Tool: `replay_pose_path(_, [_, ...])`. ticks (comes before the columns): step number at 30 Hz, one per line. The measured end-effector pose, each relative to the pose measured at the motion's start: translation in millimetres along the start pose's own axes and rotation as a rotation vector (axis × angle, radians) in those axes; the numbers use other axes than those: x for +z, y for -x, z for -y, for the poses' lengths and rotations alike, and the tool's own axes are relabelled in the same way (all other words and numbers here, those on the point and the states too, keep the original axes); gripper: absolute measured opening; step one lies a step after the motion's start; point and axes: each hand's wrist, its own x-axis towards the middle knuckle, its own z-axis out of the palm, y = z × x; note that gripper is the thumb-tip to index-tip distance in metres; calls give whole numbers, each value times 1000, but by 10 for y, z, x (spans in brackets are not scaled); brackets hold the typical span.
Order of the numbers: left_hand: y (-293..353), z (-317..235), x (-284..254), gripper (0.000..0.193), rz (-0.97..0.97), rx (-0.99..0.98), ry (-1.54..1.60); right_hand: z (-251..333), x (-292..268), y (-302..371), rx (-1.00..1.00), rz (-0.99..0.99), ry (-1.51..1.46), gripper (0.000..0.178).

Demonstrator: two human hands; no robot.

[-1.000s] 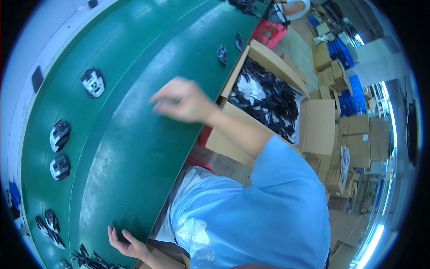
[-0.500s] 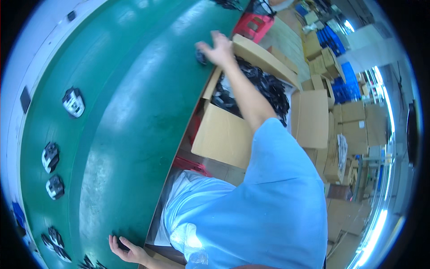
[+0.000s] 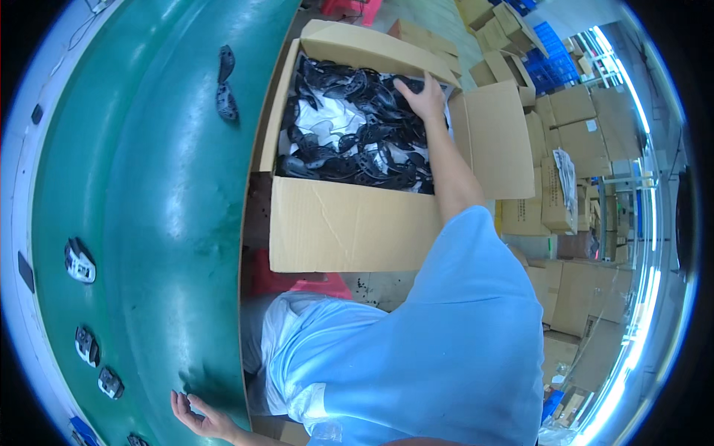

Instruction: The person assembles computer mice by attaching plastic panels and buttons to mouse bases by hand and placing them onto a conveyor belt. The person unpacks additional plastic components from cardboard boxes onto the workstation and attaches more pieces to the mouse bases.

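My right hand (image 3: 424,98) is over the far right part of an open cardboard box (image 3: 349,230), thumb and fingers spread on either side of a dark piece. Whether it grips that piece is hard to make out. Many thin, curved black plastic pieces (image 3: 372,167) fill the box around some white sheeting (image 3: 327,119). Low at the left, my left hand (image 3: 201,420) hovers by the green tabletop (image 3: 186,245), fingers loosely apart with nothing in them. Two curved black pieces, one farther (image 3: 225,63) and one nearer (image 3: 227,102), lie on the table left of the box.
Several black-and-white plastic shells (image 3: 79,260) lie along the table's left side. A red stool (image 3: 297,282) stands below the box, another (image 3: 355,9) beyond it. Stacked cartons (image 3: 573,126) and blue crates (image 3: 554,56) line the right.
My right hand has gone from above the table, beside a dark piece, into the box. My left hand has stayed low by the table. The whole view has turned toward the box.
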Motion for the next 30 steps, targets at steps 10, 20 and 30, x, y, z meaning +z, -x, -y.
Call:
replay_pose_path(10, [-358, -405, 356, 22, 136, 32, 43, 188, 246, -9, -42, 560, -73, 135])
replay_pose_path(20, [-353, -297, 447, 25, 181, 98, 138, 498, 398, -12, -59, 527, 62, 126])
replay_pose_path(30, [-340, -253, 557, 23, 143, 34, 229, 657, 509, -54, -94, 398, -93, 95])
